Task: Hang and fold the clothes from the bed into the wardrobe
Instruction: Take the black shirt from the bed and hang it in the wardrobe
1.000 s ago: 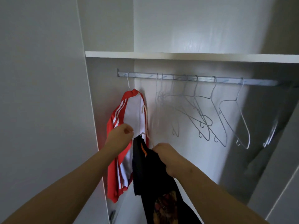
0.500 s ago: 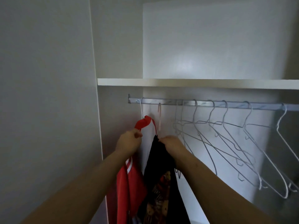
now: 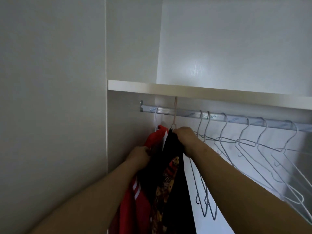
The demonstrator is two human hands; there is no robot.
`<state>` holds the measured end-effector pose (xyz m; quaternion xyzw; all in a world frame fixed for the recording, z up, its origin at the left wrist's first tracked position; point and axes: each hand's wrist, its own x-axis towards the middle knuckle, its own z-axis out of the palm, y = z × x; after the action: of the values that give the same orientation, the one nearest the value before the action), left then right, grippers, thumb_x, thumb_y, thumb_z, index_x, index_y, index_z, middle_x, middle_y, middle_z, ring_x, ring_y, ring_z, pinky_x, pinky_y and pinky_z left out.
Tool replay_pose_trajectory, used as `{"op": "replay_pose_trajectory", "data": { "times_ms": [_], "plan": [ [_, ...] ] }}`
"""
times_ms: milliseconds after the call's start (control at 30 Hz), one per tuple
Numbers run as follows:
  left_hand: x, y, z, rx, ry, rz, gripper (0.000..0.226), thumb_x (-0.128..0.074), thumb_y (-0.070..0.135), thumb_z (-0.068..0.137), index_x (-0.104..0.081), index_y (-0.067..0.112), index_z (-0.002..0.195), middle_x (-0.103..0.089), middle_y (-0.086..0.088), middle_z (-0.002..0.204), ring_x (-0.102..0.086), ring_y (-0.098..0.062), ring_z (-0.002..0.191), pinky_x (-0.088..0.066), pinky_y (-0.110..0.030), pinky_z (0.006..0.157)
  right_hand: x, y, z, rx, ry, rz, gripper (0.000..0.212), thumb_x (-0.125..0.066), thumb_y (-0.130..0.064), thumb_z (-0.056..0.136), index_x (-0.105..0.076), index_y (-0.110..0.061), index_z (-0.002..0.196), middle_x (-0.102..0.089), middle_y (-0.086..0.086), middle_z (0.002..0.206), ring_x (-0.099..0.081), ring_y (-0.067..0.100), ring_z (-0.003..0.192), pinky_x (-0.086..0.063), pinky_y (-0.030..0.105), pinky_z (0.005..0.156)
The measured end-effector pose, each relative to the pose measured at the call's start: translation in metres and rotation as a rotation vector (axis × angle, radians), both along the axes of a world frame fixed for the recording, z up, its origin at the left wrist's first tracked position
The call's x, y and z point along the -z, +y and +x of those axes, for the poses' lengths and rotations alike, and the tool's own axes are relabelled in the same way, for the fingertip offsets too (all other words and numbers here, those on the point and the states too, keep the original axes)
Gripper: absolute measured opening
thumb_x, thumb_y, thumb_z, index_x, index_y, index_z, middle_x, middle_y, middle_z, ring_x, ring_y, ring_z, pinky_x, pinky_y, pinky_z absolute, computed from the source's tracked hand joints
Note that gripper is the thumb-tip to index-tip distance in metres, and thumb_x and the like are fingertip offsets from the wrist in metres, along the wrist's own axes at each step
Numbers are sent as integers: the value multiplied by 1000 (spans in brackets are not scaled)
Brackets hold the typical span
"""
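Right hand (image 3: 184,139) was just under the rail (image 3: 236,119), near its left end. The fingers were curled tight round the top of the black shirt (image 3: 173,183), right where the pink hanger (image 3: 175,112) came out of the collar. So that hand was clamped on shirt and hanger neck together, not loose at all.

Left hand (image 3: 140,153) was lower below the rail and a bit further toward its left end. Its fingers dug into the side of the same black shirt, where it pressed against the red jacket (image 3: 143,208). The fingertips were buried in cloth, so I couldn't see how much fabric they had.

The black shirt hung straight down under the rail with a red and yellow print showing on its front. The pink hanger's hook stuck up past the rail and crossed the front edge of the shelf (image 3: 202,93) above it. Honestly couldn't tell if it was seated on the rail.

The red jacket with white stripes hung on its own white hanger (image 3: 156,120) at the very left end of the rail, touching the black shirt.

Along the rest of the rail toward the right hung a row of empty wire hangers (image 3: 253,149), all tilted and overlapping each other. The nearest ones were just beside the right wrist.
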<state>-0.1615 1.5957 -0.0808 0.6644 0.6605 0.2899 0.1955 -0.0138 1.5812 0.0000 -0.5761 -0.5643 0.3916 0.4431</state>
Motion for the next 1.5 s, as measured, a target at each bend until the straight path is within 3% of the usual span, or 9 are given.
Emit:
{"op": "replay_pose_trajectory", "data": {
  "times_ms": [100, 400, 633, 767, 933, 1100, 1233, 1333, 1500],
  "plan": [
    [8, 5, -1, -23, -30, -39, 27, -47, 14, 94, -64, 2, 112, -62, -19, 119, -58, -30, 110, -46, -35, 93, 25, 12, -5, -4, -22, -68, 28, -45, -4, 93, -46, -9, 66, -47, 6, 65, -46, 16, 54, -37, 15, 34],
    [23, 15, 5, -94, -53, -15, 29, -47, 4, 86, -66, 15, 104, -63, -11, 119, -58, -28, 108, -44, -29, 86, 58, 30, -7, -35, 29, -133, 16, -43, -10, 95, -50, -7, 81, -50, 11, 76, -51, 25, 75, -44, 34, 67],
    [39, 8, 8, -160, -171, 45, 30, -46, 4, 84, -67, 22, 96, -64, -4, 114, -59, -22, 101, -41, -21, 77, 84, 30, -6, 54, -78, -14, 19, -55, -22, 92, -54, -7, 105, -55, 16, 93, -58, 28, 85, -50, 38, 76],
    [49, 0, 12, -166, -273, 69, 25, -51, 8, 85, -66, 21, 100, -66, -4, 111, -60, -20, 98, -43, -20, 76, 104, 18, -12, 38, -60, -8, 61, -65, -10, 83, -34, -8, 135, -56, 15, 117, -60, 28, 100, -53, 34, 80],
    [58, -13, 12, -182, -383, 113, 24, -54, 8, 86, -65, 19, 104, -66, -4, 110, -61, -19, 96, -46, -22, 79, 120, 3, -18, 48, 25, -23, 61, -62, -18, 85, -34, -10, 138, -57, 11, 118, -60, 24, 100, -53, 38, 87],
    [69, -32, 14, -195, -494, 159, 22, -53, 6, 87, -64, 17, 103, -64, -2, 103, -61, -17, 93, -49, -27, 84, 130, -18, -20, 51, 79, -15, 51, -57, -34, 89, -41, -10, 132, -58, -2, 92, -59, 12, 79, -49, 23, 63],
    [83, -59, 14, -200, -691, 158, 15, -52, 7, 89, -60, 20, 92, -64, 0, 92, -58, -7, 76, -46, -19, 67, 146, -43, -17, 41, 130, -38, 63, -61, -46, 84, -42, -10, 132, -61, 4, 107, -61, 17, 92, -53, 28, 75],
    [95, -89, 14, -209, -708, 111, 11, -55, 17, 90, -63, 25, 91, -66, 4, 93, -62, -11, 82, -52, -28, 77, 160, -71, -12, 19, 80, -56, 66, -68, -40, 80, -41, -12, 134, -59, 5, 116, -59, 18, 99, -51, 28, 80],
    [118, -161, 23, -172, -742, 23, 21, -54, 14, 89, -61, 33, 81, -64, 6, 83, -60, -12, 75, -47, -25, 69, 189, -142, 2, 36, 110, -124, 52, -68, -28, 80, -49, -12, 125, -60, 5, 111, -58, 20, 102, -49, 37, 94]
  ]
}}
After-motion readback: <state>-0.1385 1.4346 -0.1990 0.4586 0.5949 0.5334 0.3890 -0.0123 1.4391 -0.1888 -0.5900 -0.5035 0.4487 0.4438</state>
